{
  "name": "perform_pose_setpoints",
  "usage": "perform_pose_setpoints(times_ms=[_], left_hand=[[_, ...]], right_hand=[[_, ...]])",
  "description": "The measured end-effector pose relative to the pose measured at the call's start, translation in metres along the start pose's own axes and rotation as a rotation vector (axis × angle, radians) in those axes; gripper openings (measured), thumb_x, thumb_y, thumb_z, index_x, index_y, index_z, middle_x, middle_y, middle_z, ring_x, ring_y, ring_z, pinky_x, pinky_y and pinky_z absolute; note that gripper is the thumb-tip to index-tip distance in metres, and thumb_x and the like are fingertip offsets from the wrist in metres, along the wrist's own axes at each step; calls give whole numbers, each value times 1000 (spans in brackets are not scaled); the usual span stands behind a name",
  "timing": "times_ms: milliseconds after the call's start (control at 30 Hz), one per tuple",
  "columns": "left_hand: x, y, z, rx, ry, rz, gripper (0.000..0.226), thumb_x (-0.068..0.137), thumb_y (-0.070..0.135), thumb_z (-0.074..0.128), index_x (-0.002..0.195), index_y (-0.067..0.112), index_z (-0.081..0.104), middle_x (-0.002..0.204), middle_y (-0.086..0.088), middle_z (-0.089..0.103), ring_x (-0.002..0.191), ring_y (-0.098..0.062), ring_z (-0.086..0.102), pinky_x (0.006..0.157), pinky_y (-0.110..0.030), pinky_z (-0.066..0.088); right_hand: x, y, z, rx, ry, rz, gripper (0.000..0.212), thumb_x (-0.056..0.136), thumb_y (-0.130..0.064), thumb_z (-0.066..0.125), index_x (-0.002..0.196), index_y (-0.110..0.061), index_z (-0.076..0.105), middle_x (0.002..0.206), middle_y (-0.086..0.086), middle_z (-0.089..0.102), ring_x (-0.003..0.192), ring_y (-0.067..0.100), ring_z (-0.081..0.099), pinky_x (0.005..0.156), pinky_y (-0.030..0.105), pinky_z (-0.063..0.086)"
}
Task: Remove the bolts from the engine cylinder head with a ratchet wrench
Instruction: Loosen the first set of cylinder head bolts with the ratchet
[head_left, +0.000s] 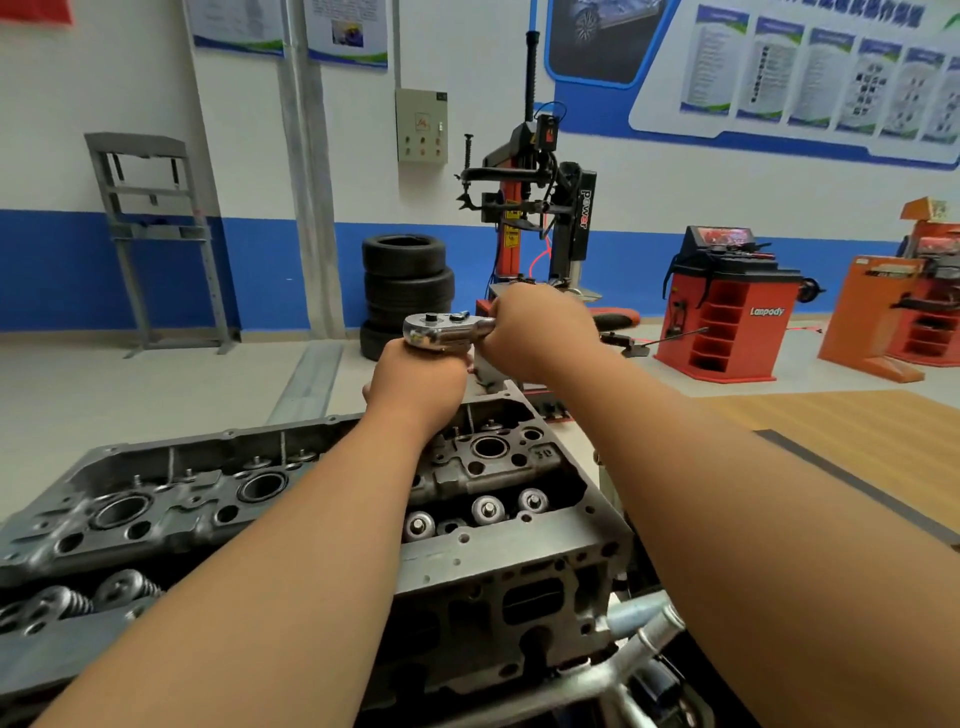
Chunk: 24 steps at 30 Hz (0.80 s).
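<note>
Far left of the grip, against the wall: grey press frame (150, 234). Below-left of the grip, cyl head (156, 499) lies top-up, running from the lower-left edge up to the right under both forearms. Valve springs (67, 603) show at its near-left corner, round bores along the middle. Just behind the grip, left side: stack of tyres (406, 280) on the floor. L hand (415, 384) is a fist, back to cam, directly under the wrench head and touching it. Its fingers curl round whatever hangs below the head; that part is hidden by the hand, can't tell what it sits on. Ratchet wrench (441, 331) is held above the far-right end of the cyl head, approx level, chrome head to the left w/ switch side up, handle running right. Straight below the grip, between the forearms: row of round tappets (488, 509) in the cyl head. R hand (540, 332) is wrapped tight round the handle right beside the wrench head, handle buried in the fist. The two hands sit close together. Behind the grip, up and right: black/red tyre changer (530, 208). Further right: red wheel balancer (727, 312), then orange machine (872, 312) near frame edge. Lower right of the grip: wood-top surface (857, 431).
</note>
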<state>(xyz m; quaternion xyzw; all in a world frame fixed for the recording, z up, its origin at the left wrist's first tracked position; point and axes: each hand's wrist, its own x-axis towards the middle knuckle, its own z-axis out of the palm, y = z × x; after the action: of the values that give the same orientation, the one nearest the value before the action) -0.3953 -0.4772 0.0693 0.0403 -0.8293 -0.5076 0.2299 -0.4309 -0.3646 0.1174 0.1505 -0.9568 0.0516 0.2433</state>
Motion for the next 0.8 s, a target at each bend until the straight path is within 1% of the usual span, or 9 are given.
perform_pose_setpoints(times_ms=[100, 167, 233, 333, 433, 533, 600, 700, 800], left_hand=[[-5, 4, 1, 113, 73, -14, 24, 88, 6, 45, 67, 18, 47, 96, -14, 65, 86, -29, 54, 85, -41, 49], [-9, 5, 0, 178, 91, -2, 24, 91, 7, 40, 69, 16, 42, 99, -14, 62, 81, -26, 47, 76, -37, 44], [-14, 7, -2, 123, 91, -56, 11, 93, 11, 46, 88, 12, 56, 106, -16, 64, 89, -30, 54, 84, -41, 47], [-19, 10, -6, -66, 91, -138, 27, 95, 7, 49, 117, -4, 59, 121, -25, 61, 116, -40, 55, 102, -49, 42], [-16, 7, -7, -87, 14, -164, 28, 97, 9, 37, 116, 7, 57, 123, -16, 59, 116, -33, 53, 83, -34, 43], [-14, 4, -5, -168, -9, -147, 17, 82, 19, 52, 90, 17, 67, 99, -6, 70, 99, -29, 61, 81, -40, 50], [-9, 2, -5, -151, -12, -104, 17, 74, 22, 58, 87, 19, 70, 92, -3, 71, 94, -24, 62, 88, -43, 50], [-5, -1, -9, -180, -54, -64, 14, 75, 20, 63, 88, 23, 68, 83, 6, 65, 81, -11, 56, 68, -27, 42], [1, -4, -9, -130, -82, -45, 9, 79, 15, 59, 83, 20, 65, 74, 3, 61, 67, -10, 50, 58, -28, 38]], right_hand=[[-40, -5, -15, -147, 35, 61, 19, 85, -32, 52, 74, -19, 46, 62, -2, 48, 54, 16, 42, 63, 34, 31], [-74, -14, -22, -206, 68, 46, 22, 86, -34, 53, 86, -18, 37, 63, -2, 39, 53, 18, 35, 58, 33, 26], [-99, -32, -26, -207, 41, 27, 25, 87, -29, 54, 100, -18, 35, 73, 3, 41, 62, 23, 41, 58, 35, 27], [-100, -60, -23, -210, -98, 71, 40, 90, -21, 52, 124, -9, 35, 88, 15, 36, 70, 30, 36, 59, 39, 29], [-86, -48, -23, -145, -60, 99, 17, 87, -21, 50, 97, -14, 38, 77, 7, 41, 61, 25, 38, 47, 30, 24], [-62, -9, -24, -193, 7, 4, 23, 81, -34, 54, 69, -20, 40, 64, -1, 49, 56, 18, 47, 47, 26, 30], [-36, 5, -23, -97, -41, -51, 25, 79, -40, 54, 64, -22, 47, 61, -3, 52, 56, 15, 49, 49, 24, 32], [7, 1, -8, 170, -163, -99, 27, 82, -39, 58, 62, -22, 54, 60, -4, 54, 58, 14, 50, 49, 24, 31], [31, -8, 13, 239, -137, -130, 23, 84, -30, 58, 63, -23, 55, 61, -4, 54, 61, 12, 48, 60, 28, 32]])
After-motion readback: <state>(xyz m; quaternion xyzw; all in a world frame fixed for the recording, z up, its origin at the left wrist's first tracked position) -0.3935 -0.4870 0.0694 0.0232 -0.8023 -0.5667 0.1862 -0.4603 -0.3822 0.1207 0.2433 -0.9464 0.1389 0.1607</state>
